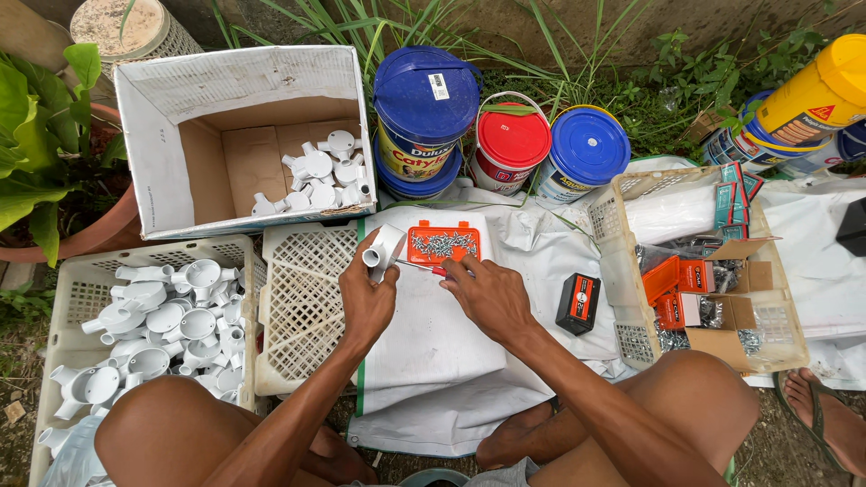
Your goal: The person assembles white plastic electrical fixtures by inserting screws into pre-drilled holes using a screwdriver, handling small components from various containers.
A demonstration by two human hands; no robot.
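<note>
Holding a white plastic conduit junction box [386, 248] in the left hand [365, 302], fingers wrapped round its body and one round spout pointing up-left, the person brings a red-handled screwdriver [431, 267] to it with the right hand [492, 298], fingers pinched on the handle. The step in hand looks like driving a small screw into the fitting; the next move probably calls for a steady tip and a firm hold against twisting. Just beyond the hands lies an orange tray [443, 242] of small shiny metal screws on white woven sheeting [433, 343]. Smooth moulded fittings of the same kind fill the cream lattice crate [77, 289] at left and the cardboard box [171, 144] behind it.
</note>
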